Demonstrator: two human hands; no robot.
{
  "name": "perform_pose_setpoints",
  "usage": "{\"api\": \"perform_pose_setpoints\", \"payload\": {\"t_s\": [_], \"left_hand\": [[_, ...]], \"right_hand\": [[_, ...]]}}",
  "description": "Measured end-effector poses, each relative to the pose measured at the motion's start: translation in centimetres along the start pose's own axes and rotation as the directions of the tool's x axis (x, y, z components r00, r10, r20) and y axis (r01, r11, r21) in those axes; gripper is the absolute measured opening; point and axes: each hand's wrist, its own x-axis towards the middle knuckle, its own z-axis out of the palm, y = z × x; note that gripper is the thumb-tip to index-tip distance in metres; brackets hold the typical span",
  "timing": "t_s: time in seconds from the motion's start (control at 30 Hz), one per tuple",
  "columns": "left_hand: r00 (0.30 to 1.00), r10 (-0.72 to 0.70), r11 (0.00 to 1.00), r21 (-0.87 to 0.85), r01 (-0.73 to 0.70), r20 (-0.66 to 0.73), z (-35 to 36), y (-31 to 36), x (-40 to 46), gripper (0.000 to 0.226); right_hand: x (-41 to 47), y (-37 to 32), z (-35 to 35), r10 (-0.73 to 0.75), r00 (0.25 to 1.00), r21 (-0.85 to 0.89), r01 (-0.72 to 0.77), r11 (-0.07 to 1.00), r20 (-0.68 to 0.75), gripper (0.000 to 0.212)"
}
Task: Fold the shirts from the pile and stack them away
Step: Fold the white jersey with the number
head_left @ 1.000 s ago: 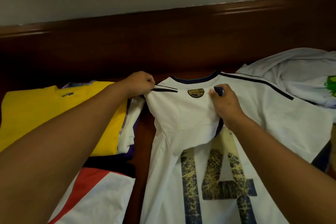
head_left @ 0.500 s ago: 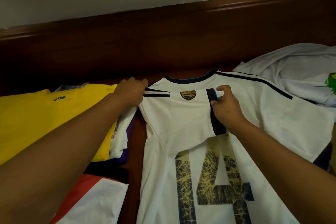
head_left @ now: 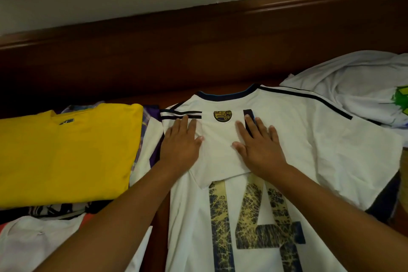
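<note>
White jersey point(head_left: 254, 183) with a big 14 lies flat, just right of the yellow shirt point(head_left: 66, 154). One sleeve is folded in over its back. Left hand point(head_left: 182, 143) and right hand point(head_left: 258, 146) press flat on that sleeve, fingers straight and holding nothing. I think smoothing outward from the middle would keep the fold neat.

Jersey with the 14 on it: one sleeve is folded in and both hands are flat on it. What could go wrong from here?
1. The jersey has only its left sleeve folded in under the left hand and right hand; the fabric looks slick, so the fold may spring open once they lift.
2. The right sleeve lies spread close to the crumpled white shirt; folding it in might drag that along.
3. The yellow shirt sits near the left elbow, which could nudge it.
</note>
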Motion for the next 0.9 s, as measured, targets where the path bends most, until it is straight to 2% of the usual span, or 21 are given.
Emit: {"api": "perform_pose_setpoints", "payload": {"t_s": [0.2,0.33,0.4,0.53,0.67,0.8,0.9], "left_hand": [[1.000,0.021,1.000,-0.004,-0.021,0.006,-0.1,-0.5,-0.1,0.060],[0.995,-0.004,0.997,-0.078,-0.004,-0.104,-0.7,1.2,-1.8,0.058],[0.996,0.037,0.992,-0.116,-0.047,-0.086,-0.3,2.0,-3.2,0.059],[0.995,0.093,0.993,-0.068,-0.095,-0.033,1.6,1.3,-3.5,0.070],[0.996,0.071,0.991,-0.107,-0.076,-0.052,0.9,2.6,-2.6,0.064],[0.962,0.223,0.954,-0.169,-0.248,-0.154,-1.7,6.5,-0.9,0.057],[0.916,0.353,0.906,-0.173,-0.385,-0.190,-3.5,10.7,1.5,0.049]], "right_hand": [[0.3,0.4,0.2,0.034,0.999,0.018,-0.034,0.999,0.025,0.081],[-1.5,-0.2,-0.6,0.060,0.996,0.053,-0.056,0.997,-0.068,0.080],[-2.8,-0.1,-0.1,0.049,0.997,0.034,-0.047,0.998,-0.063,0.080],[-3.0,1.0,0.8,0.089,0.996,0.032,-0.089,0.996,-0.014,0.081],[-3.0,1.0,-0.8,0.128,0.991,0.178,-0.118,0.977,-0.044,0.066],[-6.8,3.4,-3.2,0.286,0.917,0.371,-0.171,0.913,-0.280,0.062],[-10.1,6.7,-3.9,0.462,0.827,0.503,-0.265,0.823,-0.320,0.065]]}}
